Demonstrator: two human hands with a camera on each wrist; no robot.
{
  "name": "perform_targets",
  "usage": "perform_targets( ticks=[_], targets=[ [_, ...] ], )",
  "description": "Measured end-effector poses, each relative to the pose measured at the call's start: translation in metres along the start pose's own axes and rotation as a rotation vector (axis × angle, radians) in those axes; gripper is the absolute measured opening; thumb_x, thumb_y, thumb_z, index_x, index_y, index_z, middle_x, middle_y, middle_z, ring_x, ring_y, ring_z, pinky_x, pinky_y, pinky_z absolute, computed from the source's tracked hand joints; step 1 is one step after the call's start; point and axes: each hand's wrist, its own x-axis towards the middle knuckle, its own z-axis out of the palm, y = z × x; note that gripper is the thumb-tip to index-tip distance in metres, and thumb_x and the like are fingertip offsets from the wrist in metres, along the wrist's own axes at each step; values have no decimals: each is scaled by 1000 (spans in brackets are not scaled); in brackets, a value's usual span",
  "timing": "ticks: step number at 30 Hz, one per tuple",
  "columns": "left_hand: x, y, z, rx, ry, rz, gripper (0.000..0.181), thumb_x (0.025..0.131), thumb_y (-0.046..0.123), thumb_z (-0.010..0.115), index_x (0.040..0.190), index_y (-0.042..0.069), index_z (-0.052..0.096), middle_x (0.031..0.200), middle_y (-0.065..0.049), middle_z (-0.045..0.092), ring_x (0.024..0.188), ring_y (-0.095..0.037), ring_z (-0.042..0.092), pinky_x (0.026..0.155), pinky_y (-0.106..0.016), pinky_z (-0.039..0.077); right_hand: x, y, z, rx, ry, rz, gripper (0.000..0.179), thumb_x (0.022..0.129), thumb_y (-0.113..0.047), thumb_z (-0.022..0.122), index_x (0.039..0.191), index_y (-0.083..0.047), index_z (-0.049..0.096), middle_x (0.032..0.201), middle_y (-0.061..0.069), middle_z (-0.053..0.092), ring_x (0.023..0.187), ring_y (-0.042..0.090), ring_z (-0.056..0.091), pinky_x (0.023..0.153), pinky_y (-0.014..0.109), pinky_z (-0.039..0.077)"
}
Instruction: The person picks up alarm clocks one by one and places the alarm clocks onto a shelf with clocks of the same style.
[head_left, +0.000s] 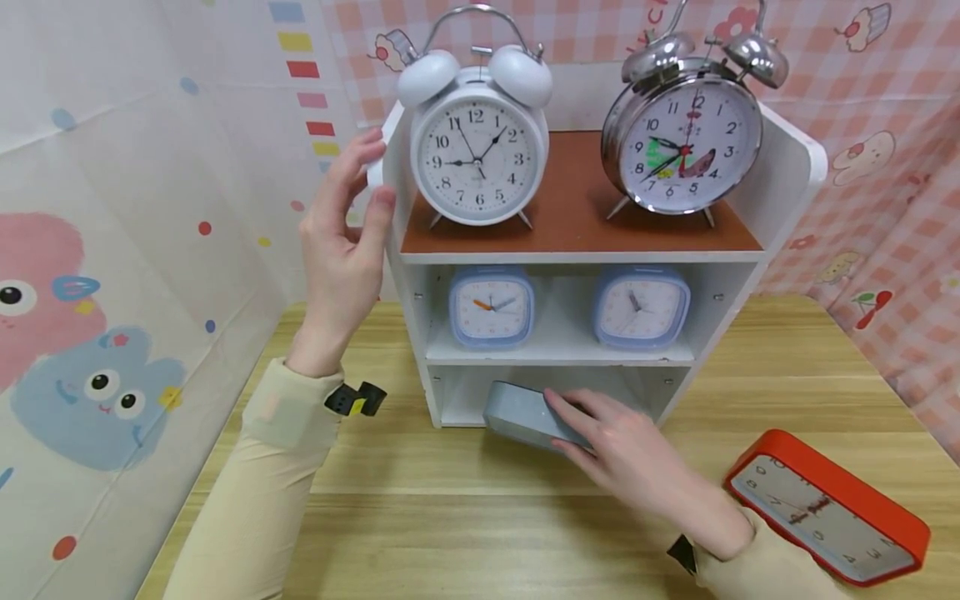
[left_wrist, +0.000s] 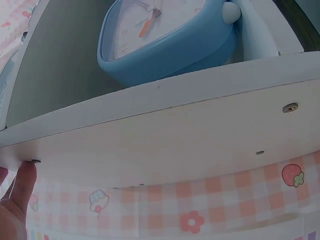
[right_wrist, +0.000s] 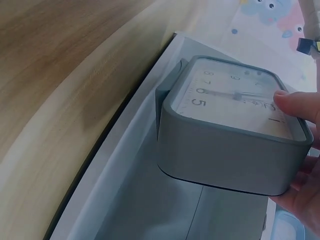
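Gripping a Gray Clock at the Shelf's Lowest Opening

Looking down, the head view sets the white shelf (head_left: 585, 257) from center up to twelve o'clock. Toward five, the right hand (head_left: 622, 442) pinches the gray clock (head_left: 528, 414), tilted at the bottom compartment's front edge; whether it touches the board cannot be told. Wooden tabletop (head_left: 420, 533) spreads through six and seven, and a strip of it separates the shelf from the red clock (head_left: 832, 508) at four. At ten, the left hand (head_left: 345, 242) lies against the shelf's side edge, fingers bent, thumb apart. A white twin-bell clock (head_left: 480, 158) stands at twelve, a silver twin-bell clock (head_left: 686, 150) at two, and blue clocks (head_left: 491, 308) on the middle board. Dotted cloth (head_left: 232, 150) hangs at nine, checked cloth (head_left: 885, 225) at three.

In the left wrist view, fingertips at eight touch the side panel's outer face; a blue clock sits at twelve, inside the panel's edge.

In the right wrist view, the thumb presses the gray clock's face at three, other fingers behind. The shelf's front edge slants from twelve to seven, tabletop at ten.
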Motion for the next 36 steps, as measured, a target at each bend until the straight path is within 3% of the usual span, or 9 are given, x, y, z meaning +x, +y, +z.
perform_targets(
  ticks=[7, 26, 36],
  targets=[
    [0, -1, 0, 15, -10, 8, 40, 104, 5, 62, 144, 4, 59, 156, -7, 58, 135, -22, 65, 80, -10, 59, 7, -1, 10, -27, 13, -13, 63, 82, -25, 89, 138, -5, 68, 117, 12, 75, 100, 26, 76, 74, 39, 65],
    [1, -1, 0, -25, -8, 16, 40, 103, 1, 60, 143, 2, 58, 157, -9, 57, 134, -24, 66, 77, -11, 59, 20, -3, 27, -16, -25, 29, 55, 90, -27, 84, 137, -3, 68, 118, 14, 75, 98, 27, 76, 71, 38, 65],
    [0, -3, -1, 6, -14, 22, 41, 103, 3, 61, 144, 3, 57, 157, -9, 57, 136, -23, 65, 78, -10, 59, 25, -3, 35, -18, 12, 24, 56, 88, -23, 85, 138, -3, 67, 116, 14, 74, 93, 27, 75, 67, 36, 64]
  ],
)
